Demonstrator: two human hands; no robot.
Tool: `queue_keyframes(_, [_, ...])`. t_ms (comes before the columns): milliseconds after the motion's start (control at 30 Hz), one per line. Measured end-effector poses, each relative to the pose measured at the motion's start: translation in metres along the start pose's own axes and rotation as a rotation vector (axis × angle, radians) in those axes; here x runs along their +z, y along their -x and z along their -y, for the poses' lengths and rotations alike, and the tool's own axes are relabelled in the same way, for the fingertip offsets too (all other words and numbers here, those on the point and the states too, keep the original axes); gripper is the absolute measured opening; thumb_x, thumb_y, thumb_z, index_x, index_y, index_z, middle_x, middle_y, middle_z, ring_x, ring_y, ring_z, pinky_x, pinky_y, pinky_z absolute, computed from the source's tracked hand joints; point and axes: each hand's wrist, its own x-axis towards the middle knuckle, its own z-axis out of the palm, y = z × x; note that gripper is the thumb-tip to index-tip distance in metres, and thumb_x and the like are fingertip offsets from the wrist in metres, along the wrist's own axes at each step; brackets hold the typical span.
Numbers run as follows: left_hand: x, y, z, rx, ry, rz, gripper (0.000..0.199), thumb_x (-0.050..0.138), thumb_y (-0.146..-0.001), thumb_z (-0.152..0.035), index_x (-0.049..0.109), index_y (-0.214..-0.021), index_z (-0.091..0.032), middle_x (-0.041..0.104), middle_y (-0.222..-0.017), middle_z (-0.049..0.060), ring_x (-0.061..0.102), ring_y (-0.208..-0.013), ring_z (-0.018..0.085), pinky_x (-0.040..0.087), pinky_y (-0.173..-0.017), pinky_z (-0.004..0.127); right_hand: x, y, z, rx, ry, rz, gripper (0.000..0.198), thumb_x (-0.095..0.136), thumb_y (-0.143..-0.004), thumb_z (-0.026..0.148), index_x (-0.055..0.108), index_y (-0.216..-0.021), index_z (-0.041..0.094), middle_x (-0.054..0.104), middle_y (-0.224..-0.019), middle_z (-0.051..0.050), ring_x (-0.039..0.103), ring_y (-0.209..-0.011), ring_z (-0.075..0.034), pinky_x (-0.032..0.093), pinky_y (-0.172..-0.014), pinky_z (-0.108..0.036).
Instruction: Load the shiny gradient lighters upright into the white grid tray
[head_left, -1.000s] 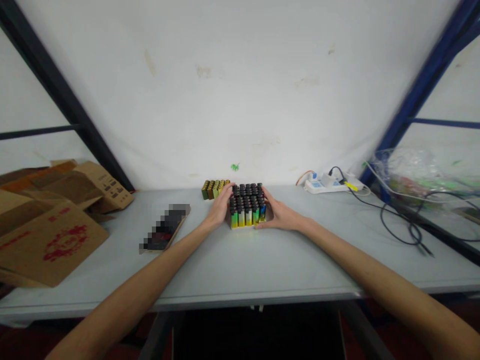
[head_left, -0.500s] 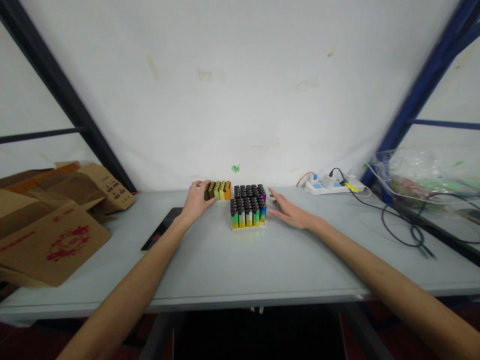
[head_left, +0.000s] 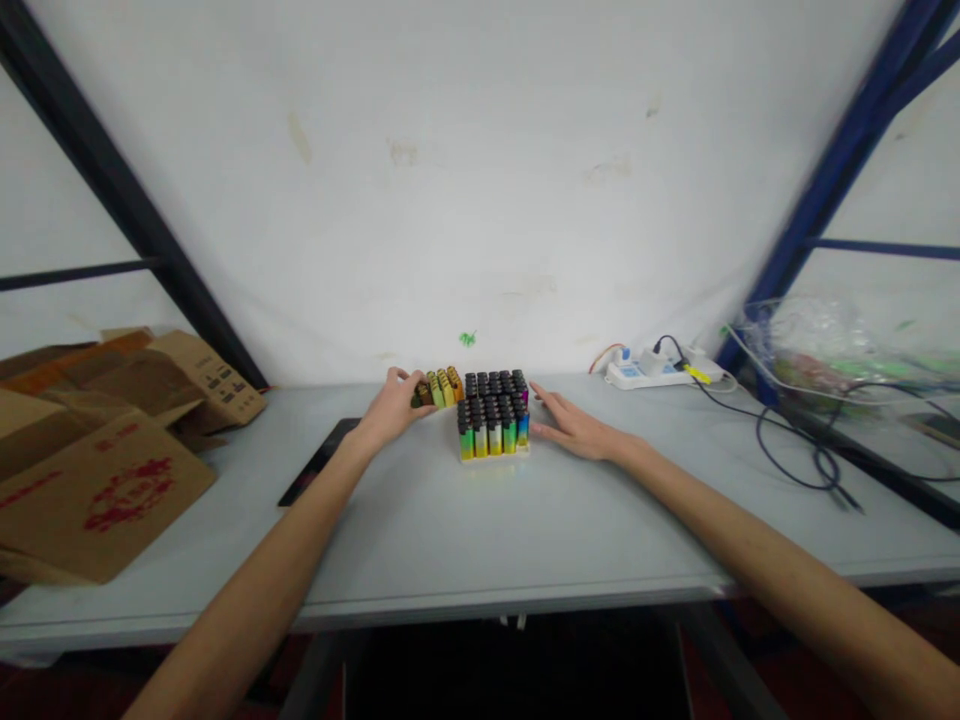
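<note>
Lighters (head_left: 444, 388), gold-topped, partly hidden by left hand (head_left: 395, 404).

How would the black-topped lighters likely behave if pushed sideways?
The black-topped lighters would probably shift together, since they stand tightly packed, with a shallow pale tray showing beneath the front row. Being upright and narrow, single ones might tip if they came loose. The table looks smooth, so the tray should slide fairly easily.

Workshop, prob. — bench (head_left: 480, 530), cardbd boxes (head_left: 105, 490)
</note>
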Motion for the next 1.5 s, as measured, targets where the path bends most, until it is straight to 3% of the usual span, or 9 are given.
queue_keyframes(200, [-0.013,0.007,-0.007,-0.003,0.001,-0.021,0.069,0.085,-0.063,-0.052,0.06,-0.121,-0.024,0.046,-0.113,0.008,0.058,-0.106,0.031,0.049,-0.102,0.048,0.002,0.001,-0.007,-0.026,0.037,-0.001,0.083,0.043,-0.1,0.064,0.007,-0.166,0.028,0.043,-0.156,-0.015,0.041,-0.147,-0.031,0.031,-0.122,-0.057])
queue_keyframes(400, [-0.019,0.002,-0.012,0.145,0.026,-0.005,0.028,0.076,-0.072,-0.04,0.065,-0.091,-0.023,0.056,-0.104,0.006,0.056,-0.105,0.028,0.047,-0.101,0.043,0.0,0.001,-0.002,-0.021,0.045,0.026,0.084,0.041,-0.101,0.064,0.005,-0.166,0.025,0.042,-0.156,-0.017,0.043,-0.144,-0.031,0.033,-0.121,-0.056])
queue_keyframes(667, [-0.018,0.001,-0.017,0.149,0.074,-0.009,0.014,0.073,-0.076,-0.036,0.069,-0.08,-0.023,0.063,-0.096,0.007,0.059,-0.097,0.028,0.047,-0.096,0.043,0.001,0.0,-0.002,-0.008,0.071,0.043,0.085,0.04,-0.1,0.067,0.01,-0.166,0.023,0.042,-0.154,-0.018,0.043,-0.144,-0.031,0.033,-0.121,-0.055])
queue_keyframes(900, [-0.024,0.001,-0.023,0.189,0.064,-0.004,0.021,0.069,-0.082,-0.042,0.069,-0.081,-0.022,0.068,-0.094,0.007,0.061,-0.093,0.026,0.048,-0.092,0.041,0.001,0.0,-0.001,0.004,0.066,0.045,0.085,0.04,-0.1,0.066,0.014,-0.166,0.021,0.047,-0.149,-0.019,0.047,-0.14,-0.032,0.034,-0.12,-0.055])
queue_keyframes(1067, [-0.039,0.003,-0.031,0.189,0.212,-0.097,0.03,0.067,-0.086,-0.049,0.069,-0.083,-0.02,0.072,-0.086,0.005,0.064,-0.082,0.021,0.053,-0.081,0.036,-0.007,0.0,0.007,-0.008,0.019,0.017,0.079,0.044,-0.1,0.063,0.022,-0.164,0.022,0.044,-0.155,-0.018,0.043,-0.144,-0.032,0.033,-0.122,-0.053])
queue_keyframes(1167, [-0.049,0.006,-0.045,0.16,0.347,-0.202,0.031,0.071,-0.085,-0.05,0.072,-0.087,-0.019,0.072,-0.087,0.005,0.067,-0.082,0.02,0.056,-0.077,0.033,-0.015,-0.001,0.018,-0.018,-0.013,-0.178,0.063,0.043,-0.102,0.059,0.042,-0.153,0.022,0.052,-0.149,-0.017,0.05,-0.138,-0.03,0.038,-0.117,-0.052])
queue_keyframes(1300, [-0.051,0.016,-0.08,0.168,0.615,-0.332,0.029,0.078,-0.081,-0.045,0.072,-0.089,-0.018,0.073,-0.089,0.005,0.068,-0.081,0.018,0.057,-0.077,0.032,-0.021,-0.002,0.046,-0.005,-0.108,-0.485,0.047,0.04,-0.104,0.056,0.061,-0.123,0.019,0.071,-0.113,-0.013,0.067,-0.107,-0.026,0.05,-0.1,-0.046])
queue_keyframes(1367, [-0.047,0.023,-0.103,0.211,0.715,-0.332,0.027,0.08,-0.081,-0.042,0.071,-0.09,-0.017,0.072,-0.089,0.006,0.068,-0.081,0.018,0.057,-0.076,0.031,-0.021,-0.002,0.064,-0.05,-0.215,-0.493,0.043,0.04,-0.105,0.054,0.061,-0.119,0.019,0.073,-0.104,-0.009,0.068,-0.1,-0.023,0.051,-0.096,-0.041])
queue_keyframes(1500, [-0.03,0.039,-0.143,0.35,0.77,-0.232,0.027,0.081,-0.082,-0.037,0.068,-0.095,-0.018,0.07,-0.083,0.004,0.062,-0.067,0.013,0.051,-0.061,0.026,-0.017,-0.002,0.096,-0.124,-0.347,-0.267,0.043,0.041,-0.106,0.051,0.054,-0.135,0.023,0.07,-0.123,-0.009,0.065,-0.112,-0.022,0.048,-0.099,-0.039])
